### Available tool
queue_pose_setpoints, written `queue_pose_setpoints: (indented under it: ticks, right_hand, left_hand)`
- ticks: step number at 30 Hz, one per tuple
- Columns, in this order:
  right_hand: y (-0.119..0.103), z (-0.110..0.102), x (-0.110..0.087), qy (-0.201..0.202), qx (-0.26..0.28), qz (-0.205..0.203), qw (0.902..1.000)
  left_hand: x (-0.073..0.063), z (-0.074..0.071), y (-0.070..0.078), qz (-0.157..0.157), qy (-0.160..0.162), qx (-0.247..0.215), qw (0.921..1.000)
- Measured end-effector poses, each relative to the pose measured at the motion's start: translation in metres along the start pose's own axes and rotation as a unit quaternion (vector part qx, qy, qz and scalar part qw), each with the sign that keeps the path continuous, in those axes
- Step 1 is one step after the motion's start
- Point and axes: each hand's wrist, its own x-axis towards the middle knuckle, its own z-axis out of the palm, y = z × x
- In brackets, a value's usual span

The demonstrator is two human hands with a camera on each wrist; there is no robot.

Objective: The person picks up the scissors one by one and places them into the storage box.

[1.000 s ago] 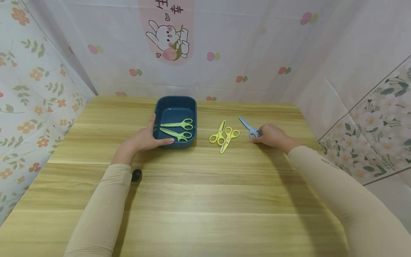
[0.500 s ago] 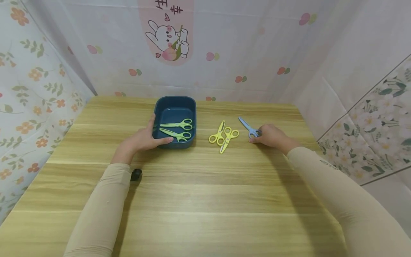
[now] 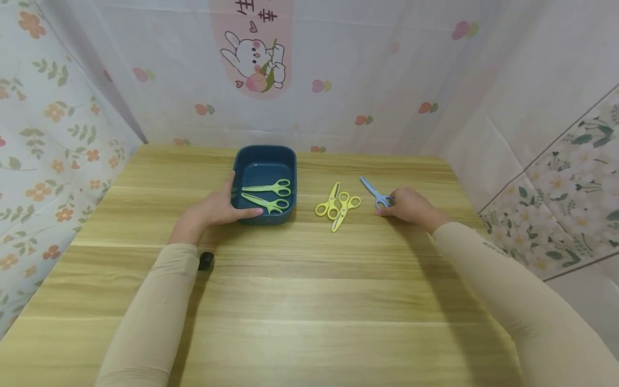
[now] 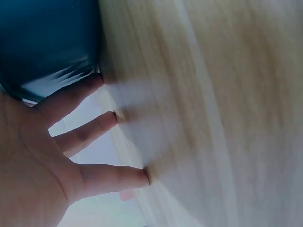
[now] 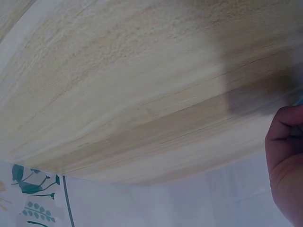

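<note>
In the head view, a dark blue box stands at the table's back, with two green scissors lying inside. Against its left wall and front rim rests my left hand, thumb laid along the front. The left wrist view shows the spread, straight fingers of this hand beside the box. My right hand pinches the handle of blue scissors, whose blades point away to the left. Part of the handle is hidden by the fingers. The right wrist view catches only the curled hand's edge.
Two yellow scissors lie close together on the wooden table, between the box and the blue scissors. A small black object shows beside the left forearm. Patterned curtains hang behind the table and at both sides.
</note>
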Motion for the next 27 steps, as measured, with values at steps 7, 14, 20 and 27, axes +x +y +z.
queue_pose_setpoints:
  ticks: [7, 14, 20, 27]
  right_hand:
    - [0.001, -0.001, -0.002, 0.003, 0.002, -0.003, 1.0]
    - [-0.005, -0.01, -0.005, 0.003, 0.001, -0.018, 0.9998]
    - [-0.012, -0.033, -0.002, 0.016, 0.011, -0.028, 0.9994]
    - [-0.033, -0.077, -0.001, 0.015, 0.042, -0.035, 0.9984]
  left_hand:
    - [0.0, -0.002, 0.001, 0.003, -0.014, 0.017, 0.9997]
    - [0.001, 0.001, 0.0, 0.003, -0.007, 0.025, 0.9997]
    - [0.001, 0.003, -0.001, 0.003, 0.0, 0.02, 0.9998]
    - [0.001, 0.002, -0.001, 0.001, -0.001, 0.016, 0.9999]
